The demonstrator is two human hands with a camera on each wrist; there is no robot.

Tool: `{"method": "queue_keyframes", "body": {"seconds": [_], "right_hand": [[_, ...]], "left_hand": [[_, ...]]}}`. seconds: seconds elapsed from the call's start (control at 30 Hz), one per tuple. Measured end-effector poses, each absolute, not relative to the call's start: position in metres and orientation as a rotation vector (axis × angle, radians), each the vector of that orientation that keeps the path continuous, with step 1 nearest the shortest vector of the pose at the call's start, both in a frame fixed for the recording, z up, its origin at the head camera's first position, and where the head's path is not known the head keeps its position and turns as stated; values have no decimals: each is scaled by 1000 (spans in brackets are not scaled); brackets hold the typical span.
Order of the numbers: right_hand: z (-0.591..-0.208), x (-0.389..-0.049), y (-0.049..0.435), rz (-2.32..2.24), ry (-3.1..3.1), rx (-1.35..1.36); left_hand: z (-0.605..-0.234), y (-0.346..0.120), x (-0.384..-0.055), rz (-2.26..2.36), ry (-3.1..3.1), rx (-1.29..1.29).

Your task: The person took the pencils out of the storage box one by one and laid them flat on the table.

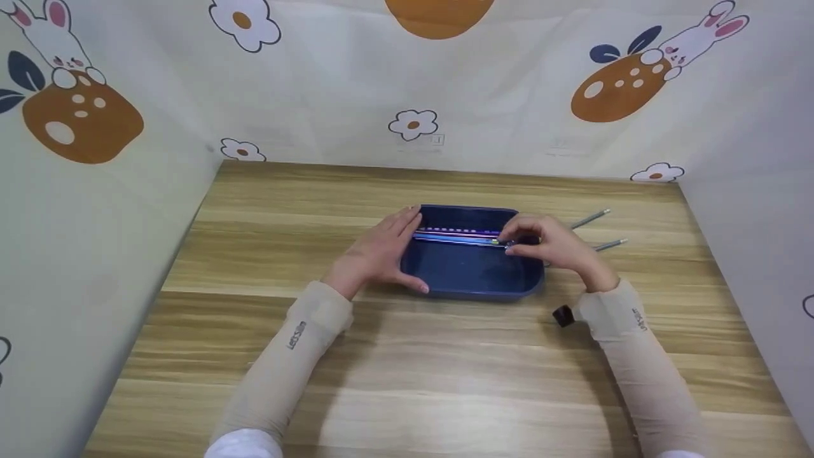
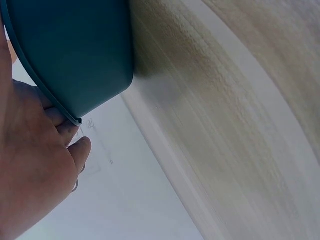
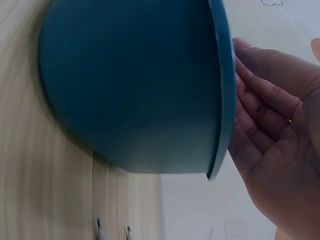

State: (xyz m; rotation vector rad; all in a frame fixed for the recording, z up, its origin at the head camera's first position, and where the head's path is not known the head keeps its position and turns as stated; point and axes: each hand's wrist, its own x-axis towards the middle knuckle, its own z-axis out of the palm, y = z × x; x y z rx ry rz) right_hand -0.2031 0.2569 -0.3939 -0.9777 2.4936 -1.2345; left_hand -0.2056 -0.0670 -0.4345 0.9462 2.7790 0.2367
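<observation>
Rests a spread left hand [image 1: 381,251] on the blue box [image 1: 461,270]. Pinches colourful pencils [image 1: 455,238] inside with the right hand [image 1: 552,243], near grey pencils [image 1: 590,219] on the counter [image 1: 458,381].

The smooth tray [image 1: 470,270] looks plastic, the table [image 1: 445,381] wooden

Open room for a hand to dip in lies in the near half of the tray [image 1: 467,270]; a row of pens [image 1: 448,238] crosses the far half. The left hand [image 1: 381,251] bars the left end, and the right hand [image 1: 548,242], pinching at the pens, covers part of the right. Two pencils [image 1: 590,219] lie on the table [image 1: 458,381] just past the right hand. The widest passage runs over the table's near part, between the sleeves [image 1: 273,375], while printed walls [image 1: 331,95] close off back and sides
</observation>
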Motion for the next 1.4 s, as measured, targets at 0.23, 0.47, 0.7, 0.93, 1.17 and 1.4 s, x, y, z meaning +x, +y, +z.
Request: {"method": "queue_keyframes", "body": {"seconds": [0.23, 0.47, 0.7, 0.93, 1.17, 1.4], "right_hand": [[-399, -205, 249, -1277, 2465, -995], [-403, -206, 242, -1339, 2406, -1026], [-408, -208, 239, -1346, 2404, -1013], [-411, -209, 236, -1352, 2397, -999], [-411, -211, 232, -1319, 2414, -989], [-409, -212, 227, -1263, 2456, -978]], "left_hand": [[-434, -67, -205, 253, 2769, 938], [-436, -68, -206, 231, 2780, 961], [-436, -68, -206, 238, 2777, 964], [-437, -67, -206, 259, 2772, 957], [-436, -67, -206, 271, 2763, 948], [-435, -67, -206, 228, 2774, 960]]}}
